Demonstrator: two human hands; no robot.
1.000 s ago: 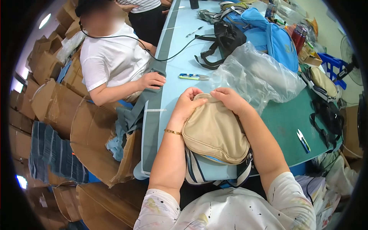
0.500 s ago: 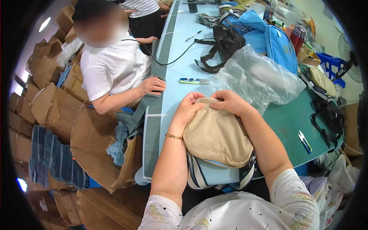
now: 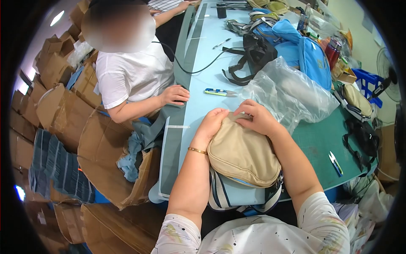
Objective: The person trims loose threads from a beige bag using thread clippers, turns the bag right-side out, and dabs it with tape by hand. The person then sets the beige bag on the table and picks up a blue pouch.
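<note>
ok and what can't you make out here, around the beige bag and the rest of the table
In the head view:
- beige bag: its underside, turned away from the camera
- whatever the right hand pinches, if anything: covered by its own fingers
- clear plastic bag: contents, blurred by cloudy film
- blue bag: its marking, too small to read
- fan: partly lost in the dark rim
</note>
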